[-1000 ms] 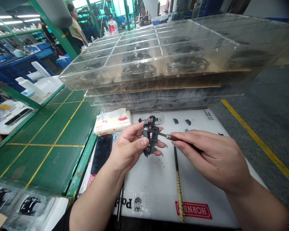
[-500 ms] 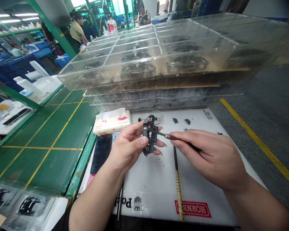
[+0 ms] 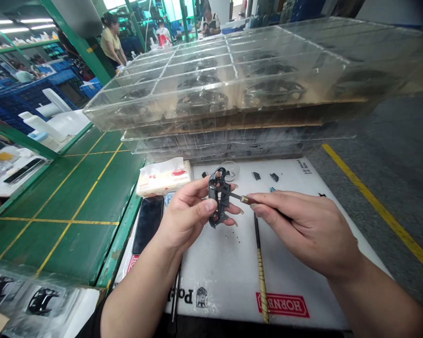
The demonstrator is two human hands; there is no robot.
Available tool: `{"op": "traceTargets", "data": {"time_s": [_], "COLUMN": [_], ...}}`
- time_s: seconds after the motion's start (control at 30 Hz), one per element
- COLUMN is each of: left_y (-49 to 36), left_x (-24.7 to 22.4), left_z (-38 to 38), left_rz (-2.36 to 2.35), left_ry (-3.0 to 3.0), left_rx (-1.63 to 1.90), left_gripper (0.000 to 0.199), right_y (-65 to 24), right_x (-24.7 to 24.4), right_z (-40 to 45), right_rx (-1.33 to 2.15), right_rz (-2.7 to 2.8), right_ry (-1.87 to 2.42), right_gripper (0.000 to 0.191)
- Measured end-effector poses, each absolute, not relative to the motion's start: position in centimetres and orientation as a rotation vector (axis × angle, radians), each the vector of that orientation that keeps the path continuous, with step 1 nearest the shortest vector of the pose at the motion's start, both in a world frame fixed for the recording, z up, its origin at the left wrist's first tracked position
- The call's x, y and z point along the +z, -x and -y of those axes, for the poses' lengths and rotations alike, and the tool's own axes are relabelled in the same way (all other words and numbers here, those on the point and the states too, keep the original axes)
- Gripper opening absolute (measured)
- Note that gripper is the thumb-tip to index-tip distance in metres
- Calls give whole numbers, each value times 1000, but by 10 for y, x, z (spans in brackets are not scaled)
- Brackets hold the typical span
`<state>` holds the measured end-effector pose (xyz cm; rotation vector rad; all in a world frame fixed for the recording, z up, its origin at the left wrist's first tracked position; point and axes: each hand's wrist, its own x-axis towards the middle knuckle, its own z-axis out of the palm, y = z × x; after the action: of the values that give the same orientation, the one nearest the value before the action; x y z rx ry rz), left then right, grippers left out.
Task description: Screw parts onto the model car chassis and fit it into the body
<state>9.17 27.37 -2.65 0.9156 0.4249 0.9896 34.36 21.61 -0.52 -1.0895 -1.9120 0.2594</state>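
Note:
My left hand grips a dark grey plastic part between thumb and fingers, over the white work surface. The part is curved, with openings, and stands roughly on end. From the right, my right hand is closed around a screwdriver-like tool with a metal collar. The thin shaft reaches into the middle of the part; its tip is hard to make out. Two small dark pieces lie behind the hands, near a clear round dish.
Stacked clear trays rise behind the surface. A tissue pack and a phone lie left, beside a green conveyor belt. A yellow-wrapped stick lies below my right hand. People work in the background.
The tool and the part have shifted very slightly left, both still held. In the background, a person in yellow has straightened a little.

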Motion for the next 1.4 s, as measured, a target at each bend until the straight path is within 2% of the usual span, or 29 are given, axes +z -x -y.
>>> {"op": "traceTargets", "data": {"time_s": [1.4], "left_y": [-92], "left_x": [-26], "left_z": [-273], "left_rz": [-437], "left_ry": [-898], "left_rx": [979], "left_gripper": [40], "right_y": [-348], "right_x": [-4], "right_z": [-216], "right_rx": [334], "right_rz": [1920], "right_ry": [1138], "right_gripper": [20]}}
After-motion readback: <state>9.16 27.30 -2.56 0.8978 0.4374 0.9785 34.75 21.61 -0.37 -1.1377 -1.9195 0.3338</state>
